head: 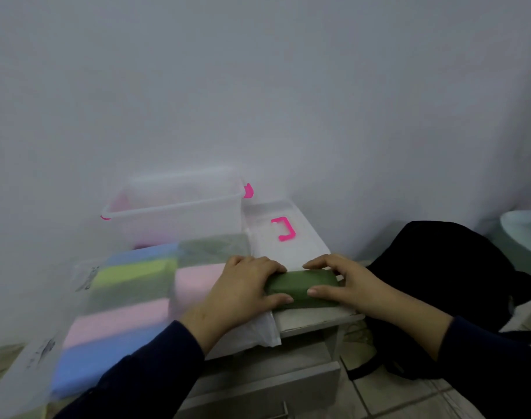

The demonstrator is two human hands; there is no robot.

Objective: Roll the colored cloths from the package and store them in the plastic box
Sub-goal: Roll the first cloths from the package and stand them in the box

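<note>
- On the small white table (315, 317), a dark green cloth (302, 287) lies rolled into a short bundle.
- Both hands clasp it: the left hand (246, 290) wraps its left end, the right hand (345, 284) its right end.
- Behind, the clear plastic box (173, 213) stands open, its lid (283, 234) with a pink handle just beside it.
- Left of the hands, the package (113, 313) holds blue, yellow-green and pink cloths.

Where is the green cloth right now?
In the head view, the green cloth lies rolled, right of centre, gripped between the left hand and right hand, before the lid.
</note>
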